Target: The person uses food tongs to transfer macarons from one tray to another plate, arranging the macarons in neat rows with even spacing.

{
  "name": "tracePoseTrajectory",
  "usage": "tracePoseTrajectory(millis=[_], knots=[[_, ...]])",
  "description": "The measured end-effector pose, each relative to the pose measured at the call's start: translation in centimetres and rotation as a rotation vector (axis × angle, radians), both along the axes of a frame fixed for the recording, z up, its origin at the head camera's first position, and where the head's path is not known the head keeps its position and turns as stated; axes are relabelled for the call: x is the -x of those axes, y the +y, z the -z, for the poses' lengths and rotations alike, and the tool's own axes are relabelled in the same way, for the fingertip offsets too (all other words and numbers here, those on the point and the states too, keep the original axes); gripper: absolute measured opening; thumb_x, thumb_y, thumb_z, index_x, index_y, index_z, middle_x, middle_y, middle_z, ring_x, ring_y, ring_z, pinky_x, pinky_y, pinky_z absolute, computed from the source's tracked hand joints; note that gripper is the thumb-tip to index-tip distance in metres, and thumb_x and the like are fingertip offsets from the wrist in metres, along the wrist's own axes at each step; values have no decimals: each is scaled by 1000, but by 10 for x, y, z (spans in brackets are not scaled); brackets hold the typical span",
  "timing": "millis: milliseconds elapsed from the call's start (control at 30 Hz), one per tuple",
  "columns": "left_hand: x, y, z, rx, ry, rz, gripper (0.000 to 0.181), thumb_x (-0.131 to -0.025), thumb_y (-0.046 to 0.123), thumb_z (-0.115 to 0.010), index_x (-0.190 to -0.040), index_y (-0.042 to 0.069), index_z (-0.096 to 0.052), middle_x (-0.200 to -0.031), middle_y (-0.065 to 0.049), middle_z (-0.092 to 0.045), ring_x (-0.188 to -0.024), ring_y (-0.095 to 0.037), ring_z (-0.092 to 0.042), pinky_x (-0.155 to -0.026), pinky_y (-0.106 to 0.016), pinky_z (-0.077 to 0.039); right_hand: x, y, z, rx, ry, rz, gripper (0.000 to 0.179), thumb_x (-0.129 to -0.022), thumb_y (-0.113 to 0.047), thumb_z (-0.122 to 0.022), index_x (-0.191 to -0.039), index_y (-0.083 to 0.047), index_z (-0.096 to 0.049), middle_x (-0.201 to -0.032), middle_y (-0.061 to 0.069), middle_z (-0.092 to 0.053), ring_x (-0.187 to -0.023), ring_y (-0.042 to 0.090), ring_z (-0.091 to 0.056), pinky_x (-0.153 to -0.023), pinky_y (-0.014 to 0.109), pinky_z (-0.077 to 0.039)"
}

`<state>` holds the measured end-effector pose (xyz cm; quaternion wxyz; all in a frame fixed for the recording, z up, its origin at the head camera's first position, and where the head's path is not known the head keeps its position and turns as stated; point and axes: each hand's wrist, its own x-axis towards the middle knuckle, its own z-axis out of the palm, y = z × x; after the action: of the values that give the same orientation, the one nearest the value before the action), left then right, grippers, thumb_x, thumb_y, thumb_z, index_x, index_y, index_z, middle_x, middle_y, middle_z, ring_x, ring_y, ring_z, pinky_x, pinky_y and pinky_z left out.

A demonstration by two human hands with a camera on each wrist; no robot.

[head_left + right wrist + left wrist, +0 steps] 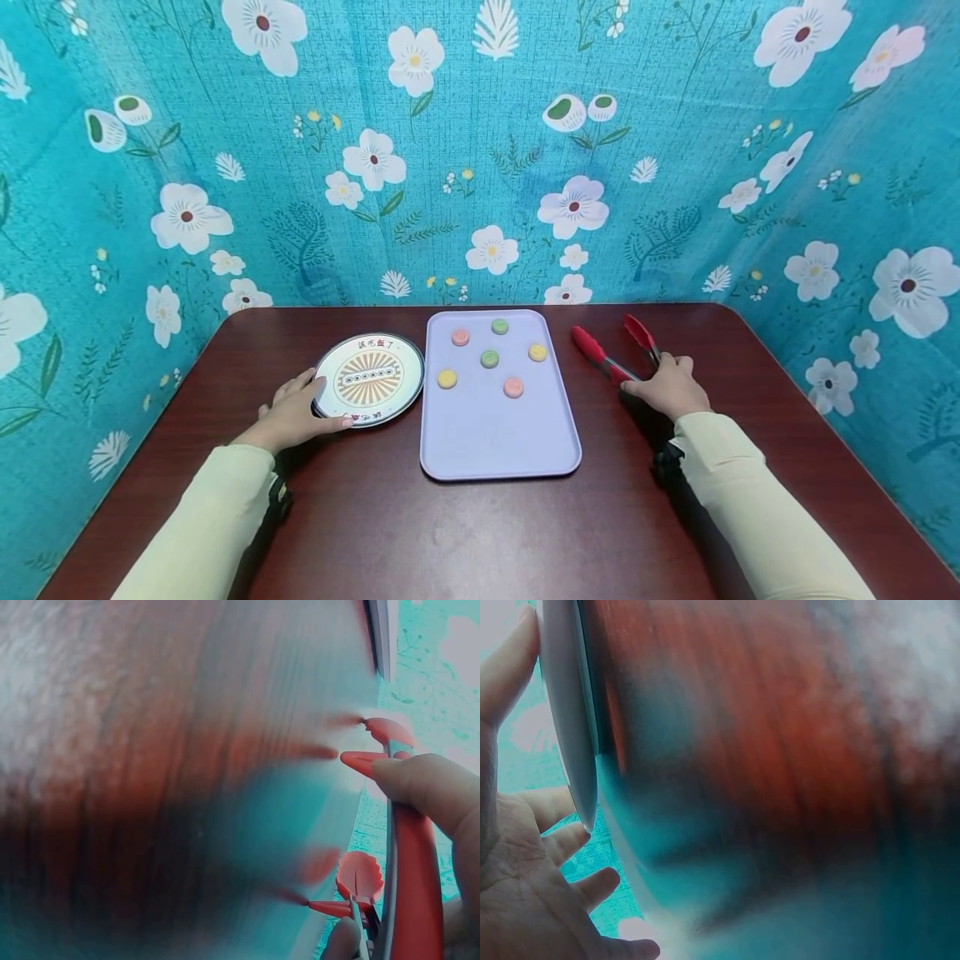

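My left hand (288, 411) is at the near-left edge of a round white plate (408, 375) with a brown sunburst and red lettering. Its thumb and fingertips touch the rim; the other fingers (596, 889) spread loosely below the plate's edge in the left wrist view. My right hand (672, 387) grips red-and-metal tongs (590, 346), whose two arms stand apart, with the scalloped red heads pointing away. In the right wrist view the thumb (420, 780) lies on one red handle (416, 885), and a fingertip shows at the other arm.
Between the hands lies a lilac tray (498, 442) bearing several small round pieces, such as a pink one (513, 387), a green one (490, 359) and a yellow one (447, 379). The dark wooden table (480, 550) ends at a blue floral curtain (480, 167).
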<state>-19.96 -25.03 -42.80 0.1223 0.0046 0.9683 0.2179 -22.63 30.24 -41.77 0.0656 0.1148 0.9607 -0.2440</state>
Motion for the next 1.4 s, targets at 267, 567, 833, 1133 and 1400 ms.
tracePoseTrajectory(millis=[267,567,833,1133,1400], knots=[[-2,0,-1,-7,8,13,116,-70,67,-71,-149,-5,-25,-153,-31,-14,-135,-54,-11,-97,-80,-14,0,2,-2,24,-11,12,100,-74,-45,-78,-139,12,-28,-121,33,-31,-95,43,-48,-71,53,-51],[0,-1,-2,-23,20,20,115,-72,66,-71,-149,-6,-24,-154,-30,-13,-136,-53,-10,-98,-80,-10,0,4,-3,43,-19,16,109,-71,-56,-78,-141,10,-27,-121,31,-33,-99,43,-47,-67,49,-52],[0,0,-1,-20,7,12,116,-71,67,-71,-149,-6,-24,-153,-30,-13,-136,-53,-10,-98,-80,-11,-2,4,-5,27,-13,14,106,-72,-54,-78,-140,10,-29,-119,32,-33,-96,43,-48,-65,47,-52],[1,-1,0,-19,0,7,118,-70,68,-71,-149,-6,-25,-153,-30,-14,-135,-54,-11,-98,-79,-13,-9,2,-14,29,32,11,101,-76,-50,-76,-140,10,-28,-120,32,-34,-97,44,-48,-69,52,-53],[1,-1,1,-18,-6,3,117,-70,69,-71,-149,-4,-26,-153,-30,-12,-135,-53,-10,-98,-79,-13,-12,5,-18,24,67,-16,101,-77,-53,-74,-141,9,-28,-121,32,-33,-97,44,-48,-71,56,-53]])
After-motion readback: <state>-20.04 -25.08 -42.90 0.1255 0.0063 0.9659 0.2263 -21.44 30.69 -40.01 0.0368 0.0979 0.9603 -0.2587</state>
